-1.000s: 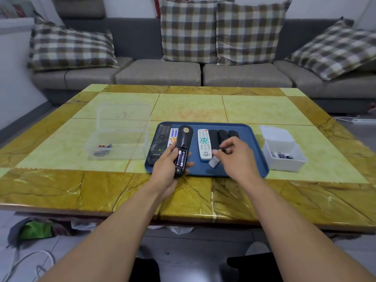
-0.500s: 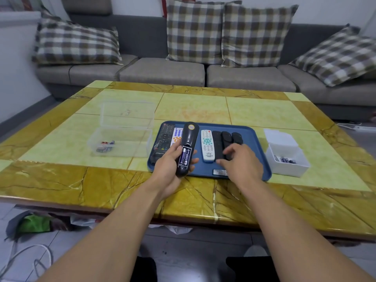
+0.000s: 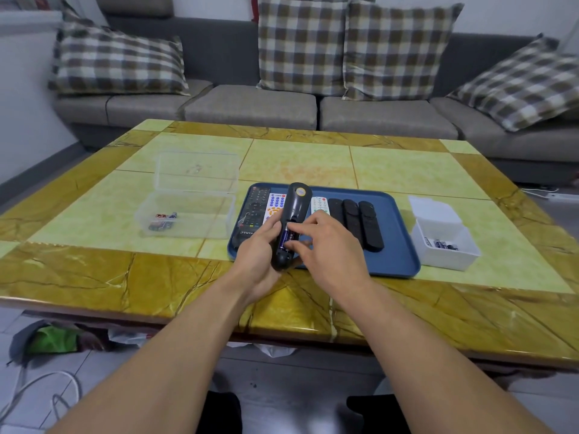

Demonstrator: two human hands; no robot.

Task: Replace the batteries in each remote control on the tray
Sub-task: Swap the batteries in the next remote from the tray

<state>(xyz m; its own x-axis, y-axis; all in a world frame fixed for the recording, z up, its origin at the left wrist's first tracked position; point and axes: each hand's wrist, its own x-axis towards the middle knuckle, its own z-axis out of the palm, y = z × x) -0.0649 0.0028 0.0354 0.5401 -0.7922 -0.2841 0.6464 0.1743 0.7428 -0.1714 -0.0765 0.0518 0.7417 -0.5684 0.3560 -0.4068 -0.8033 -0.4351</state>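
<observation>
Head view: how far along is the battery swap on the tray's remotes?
Done: nothing clearly finished, though the clear plastic box holds a few batteries. In hand: the left hand grips the black remote, its compartment open with batteries showing, where the right hand has its fingertips. Left: five other remotes lie on the blue tray; the white box holds more batteries.

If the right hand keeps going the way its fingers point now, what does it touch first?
The right hand points left, at the open battery bay of the black remote held by the left hand. It would meet the batteries first; its fingertips look at or nearly on them.
</observation>
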